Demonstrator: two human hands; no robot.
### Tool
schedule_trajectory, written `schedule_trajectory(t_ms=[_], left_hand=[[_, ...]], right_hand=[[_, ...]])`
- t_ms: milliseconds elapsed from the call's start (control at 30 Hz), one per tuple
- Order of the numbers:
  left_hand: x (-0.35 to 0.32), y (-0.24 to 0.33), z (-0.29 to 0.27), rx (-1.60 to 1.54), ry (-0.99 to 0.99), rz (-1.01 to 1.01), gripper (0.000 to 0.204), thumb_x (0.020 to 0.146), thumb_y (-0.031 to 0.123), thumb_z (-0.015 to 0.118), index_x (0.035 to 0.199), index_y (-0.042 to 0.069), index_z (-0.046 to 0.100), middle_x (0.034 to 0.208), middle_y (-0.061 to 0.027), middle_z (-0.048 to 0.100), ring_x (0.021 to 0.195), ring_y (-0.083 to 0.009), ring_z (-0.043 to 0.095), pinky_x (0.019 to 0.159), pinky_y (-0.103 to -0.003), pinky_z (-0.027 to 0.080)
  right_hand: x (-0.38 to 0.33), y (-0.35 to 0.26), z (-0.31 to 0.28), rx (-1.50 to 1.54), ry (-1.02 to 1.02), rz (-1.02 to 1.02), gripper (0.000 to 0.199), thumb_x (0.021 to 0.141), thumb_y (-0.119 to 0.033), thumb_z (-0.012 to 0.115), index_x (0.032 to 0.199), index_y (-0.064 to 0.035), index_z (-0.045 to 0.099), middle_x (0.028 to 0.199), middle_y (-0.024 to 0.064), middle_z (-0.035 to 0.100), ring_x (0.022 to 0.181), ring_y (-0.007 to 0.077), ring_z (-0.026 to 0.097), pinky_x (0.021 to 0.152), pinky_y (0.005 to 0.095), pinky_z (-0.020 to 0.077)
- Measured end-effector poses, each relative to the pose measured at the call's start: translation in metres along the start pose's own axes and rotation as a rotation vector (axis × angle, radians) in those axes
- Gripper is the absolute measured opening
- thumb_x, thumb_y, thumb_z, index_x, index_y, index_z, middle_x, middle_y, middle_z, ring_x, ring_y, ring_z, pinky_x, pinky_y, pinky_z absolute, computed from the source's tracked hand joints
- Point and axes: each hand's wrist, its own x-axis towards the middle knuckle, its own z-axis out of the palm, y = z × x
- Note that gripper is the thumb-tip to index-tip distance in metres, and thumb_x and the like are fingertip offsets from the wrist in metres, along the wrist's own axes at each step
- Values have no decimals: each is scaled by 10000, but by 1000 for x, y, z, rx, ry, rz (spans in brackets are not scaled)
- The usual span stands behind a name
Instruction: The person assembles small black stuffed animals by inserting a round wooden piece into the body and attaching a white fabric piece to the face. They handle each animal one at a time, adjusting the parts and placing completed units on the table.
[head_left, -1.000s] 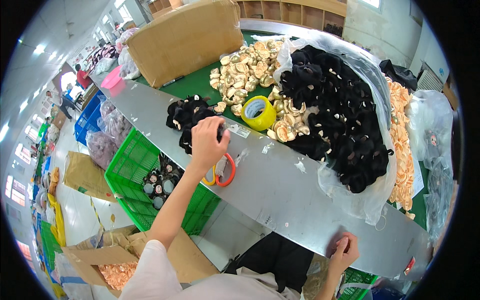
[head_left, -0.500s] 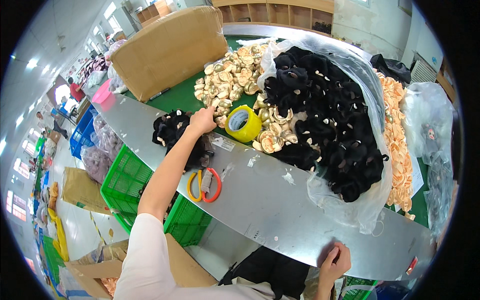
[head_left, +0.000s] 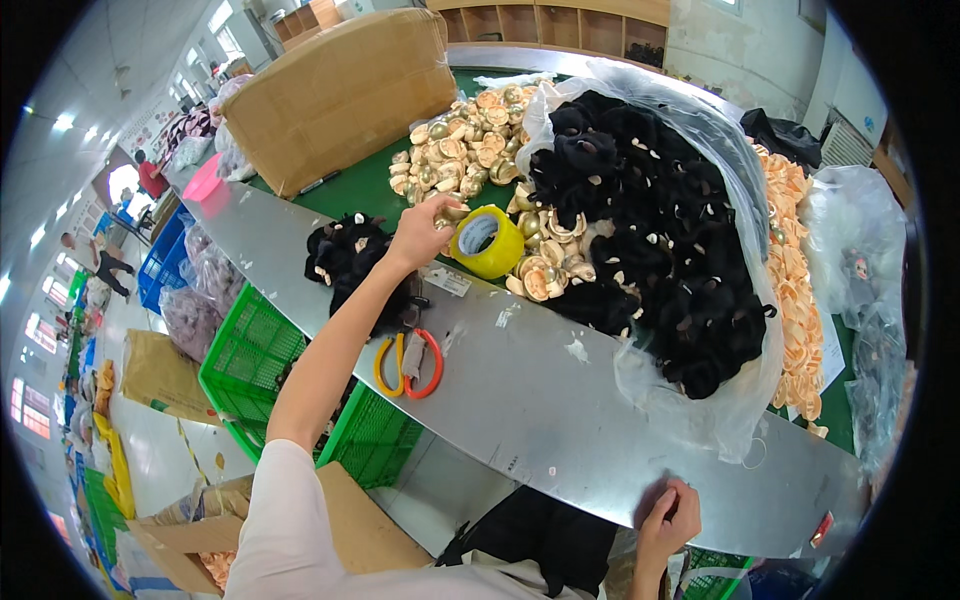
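My left hand (head_left: 421, 238) is stretched out to the near edge of a heap of gold-and-peach rounded shell pieces (head_left: 455, 160), its fingers pinched round one gold shell piece (head_left: 452, 213). Just right of it stands a roll of yellow tape (head_left: 487, 243). Beneath my left forearm lies a small pile of black plush pieces (head_left: 350, 255), partly covered by the arm. Close to that pile are scissors (head_left: 408, 364) with one yellow and one red handle. At the table's front edge rests my right hand (head_left: 668, 522), fingers curled closed; their inside is hidden.
A clear plastic bag (head_left: 690, 425) of black plush pieces (head_left: 660, 230) spreads over the metal table (head_left: 560, 420). Peach pieces (head_left: 795, 290) are heaped to its right. A cardboard box (head_left: 340, 100) stands at the back left. Green crates (head_left: 250, 350) sit below the table edge.
My left hand has drawn slightly up and right at the heap, its fingers now closed round a gold shell piece. My right hand stays at the table edge. A distant person has shifted.
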Motion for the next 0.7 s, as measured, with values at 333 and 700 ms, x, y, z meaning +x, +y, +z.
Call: schedule_trajectory(t_ms=[333,700], left_hand=[[-59,114,-2,-374,-24,-83,520,911,91,687,1359,-17,447,832,-109,706,725,-129,690,686,-275,581],[-226,221,93,-663,-710,-31,432,996,147,571,1390,37,434,964,-141,716,896,-247,718,775,-338,530]], right_hand=[[2,-4,-11,196,-49,49,149,862,-2,581,986,12,662,795,117,615,655,223,586,580,316,453],[27,-58,20,345,-177,-369,399,805,-70,750,1189,-48,643,1350,213,523,967,296,635,793,363,549]])
